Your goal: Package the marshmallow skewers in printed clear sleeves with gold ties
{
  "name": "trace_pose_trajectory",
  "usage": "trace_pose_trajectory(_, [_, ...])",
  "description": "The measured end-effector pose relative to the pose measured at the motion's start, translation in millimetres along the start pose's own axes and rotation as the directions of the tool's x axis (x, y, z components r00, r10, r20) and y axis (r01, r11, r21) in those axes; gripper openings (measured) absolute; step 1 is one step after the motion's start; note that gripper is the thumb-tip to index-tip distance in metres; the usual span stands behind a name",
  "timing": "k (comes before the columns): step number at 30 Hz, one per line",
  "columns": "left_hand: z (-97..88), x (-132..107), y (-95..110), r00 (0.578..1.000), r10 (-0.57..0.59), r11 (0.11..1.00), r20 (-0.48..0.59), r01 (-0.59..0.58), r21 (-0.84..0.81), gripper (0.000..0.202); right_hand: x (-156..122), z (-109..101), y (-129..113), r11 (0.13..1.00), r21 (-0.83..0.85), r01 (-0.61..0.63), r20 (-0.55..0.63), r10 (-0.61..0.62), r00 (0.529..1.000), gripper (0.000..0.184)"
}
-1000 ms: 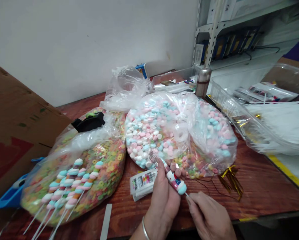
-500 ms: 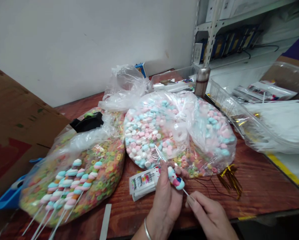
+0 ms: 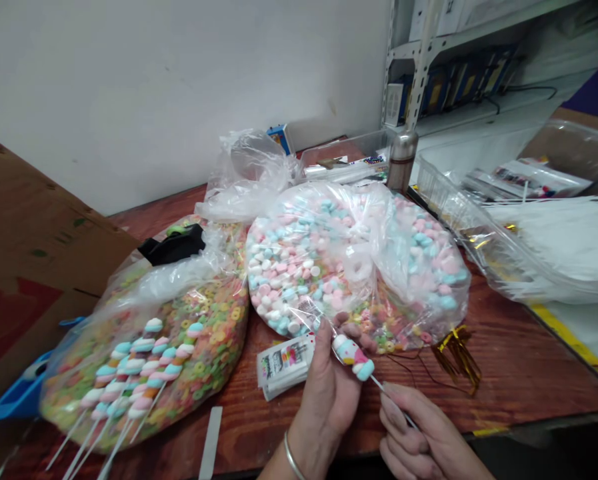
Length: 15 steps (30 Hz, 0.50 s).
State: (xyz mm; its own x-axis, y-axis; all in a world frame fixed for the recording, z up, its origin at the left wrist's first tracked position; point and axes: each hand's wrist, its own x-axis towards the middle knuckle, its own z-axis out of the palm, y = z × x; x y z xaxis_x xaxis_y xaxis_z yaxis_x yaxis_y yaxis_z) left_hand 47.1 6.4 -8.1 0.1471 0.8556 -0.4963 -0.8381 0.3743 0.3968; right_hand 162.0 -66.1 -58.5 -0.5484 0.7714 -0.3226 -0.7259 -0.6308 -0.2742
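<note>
In the head camera's view, a person works at a red-brown wooden table (image 3: 259, 437), both hands on a single marshmallow skewer (image 3: 363, 367) in front of the bulging bags. The left hand (image 3: 331, 387), a silver bangle (image 3: 291, 457) at its wrist, curls its thumb and fingers around the clear, printed wrapper at the skewer's upper end; the right hand (image 3: 419, 430) pinches the thin white stick (image 3: 377, 383) below the lowest marshmallow. Just beside the left hand lies a stack of printed packets (image 3: 283, 367). Behind it sits a clear bag of marshmallows (image 3: 283, 267) in pink, white and blue, and gold ties (image 3: 456, 360) lie at its near right edge. At left, several more skewers (image 3: 139, 373) (their sticks angled down toward the table's near edge) rest on a bag of colourful rings (image 3: 219, 333), along with a black object (image 3: 173, 245). A metal flask (image 3: 402, 160) stands behind, near a clear tub (image 3: 471, 257) at right holding white sticks.
</note>
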Motion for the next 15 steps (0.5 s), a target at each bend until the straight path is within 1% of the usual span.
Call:
trace_pose_trajectory(2, [-1.4, 2.7, 2.1, 0.999, 0.032, 0.999, -0.005, -0.032, 0.032, 0.023, 0.2, -1.9, 0.8, 1.000, -0.018, 0.010, -0.014, -0.010, 1.000, 0.038])
trace_pose_trajectory(3, [-1.5, 4.1, 2.6, 0.998, 0.051, 0.997, -0.025, -0.049, 0.052, 0.019, 0.4, -1.9, 1.3, 0.999, -0.041, 0.012, -0.020, -0.013, 1.000, 0.039])
trace_pose_trajectory(5, [-0.8, 6.6, 2.5, 0.991, 0.084, 0.995, -0.106, -0.077, 0.068, 0.014, 0.7, -0.3, 2.4, 0.993, -0.116, 0.022, -0.039, -0.026, 0.999, 0.041])
trace_pose_trajectory(7, [0.6, 8.5, 1.9, 0.979, 0.079, 0.997, -0.188, -0.073, 0.039, 0.017, 0.8, 2.0, 3.1, 0.969, -0.243, 0.045, -0.074, -0.065, 0.995, 0.043])
trace_pose_trajectory(9, [2.3, 9.6, 1.7, 0.969, 0.058, 0.998, -0.241, -0.059, 0.001, 0.020, 0.3, 3.6, 2.5, 0.908, -0.416, 0.051, -0.116, -0.108, 0.987, 0.046])
trace_pose_trajectory(11, [4.1, 9.9, 2.6, 0.962, 0.037, 0.999, -0.271, -0.043, -0.016, 0.025, -0.8, 3.7, 0.6, 0.816, -0.577, 0.034, -0.138, -0.139, 0.981, 0.050])
trace_pose_trajectory(13, [6.3, 9.5, 4.2, 0.955, 0.018, 0.999, -0.297, -0.025, -0.021, 0.027, -1.7, 3.0, -2.0, 0.737, -0.675, 0.010, -0.142, -0.143, 0.980, 0.052])
trace_pose_trajectory(15, [8.6, 9.0, 6.6, 0.946, -0.010, 0.999, -0.323, -0.002, -0.035, 0.030, -2.1, 2.3, -4.0, 0.697, -0.717, -0.002, -0.140, -0.141, 0.980, 0.053])
